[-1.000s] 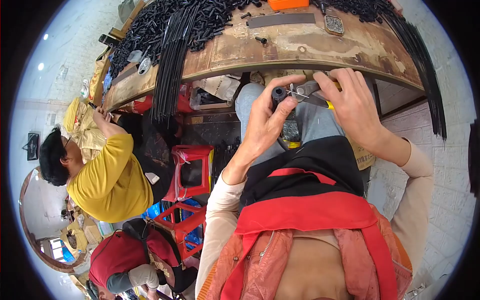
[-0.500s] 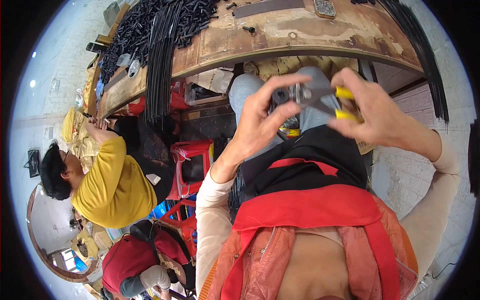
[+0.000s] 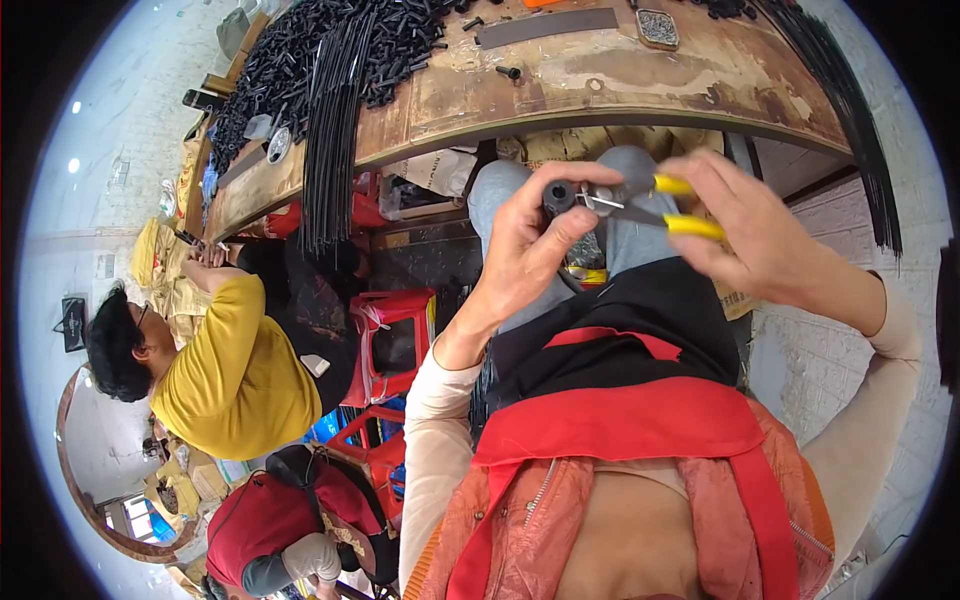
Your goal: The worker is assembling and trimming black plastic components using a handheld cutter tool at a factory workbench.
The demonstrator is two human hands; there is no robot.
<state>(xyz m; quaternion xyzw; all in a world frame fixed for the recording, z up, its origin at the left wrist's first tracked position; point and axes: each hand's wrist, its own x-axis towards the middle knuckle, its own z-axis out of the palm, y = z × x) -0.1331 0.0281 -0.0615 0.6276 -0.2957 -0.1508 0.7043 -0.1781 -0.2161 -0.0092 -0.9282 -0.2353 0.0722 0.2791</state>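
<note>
My left hand (image 3: 525, 250) pinches a short black tube piece (image 3: 558, 196) between thumb and fingers, held up in front of my lap. Gripped in my right hand (image 3: 755, 235) is a pair of yellow-handled pliers (image 3: 660, 205), whose metal jaws touch the end of the black piece. Both hands hover below the edge of the worn wooden workbench (image 3: 620, 75). My blue-trousered knees sit just behind the hands.
A heap of small black parts (image 3: 330, 50) and a bundle of long black rods (image 3: 330, 150) lie on the bench at left. More rods (image 3: 850, 110) hang at right. A person in a yellow shirt (image 3: 230, 370) sits at left, another in red (image 3: 280, 530) below. Red stools (image 3: 395, 330) stand between.
Both hands have dropped lower in view and come closer to me. The pliers now show their yellow handles and meet the black piece.
</note>
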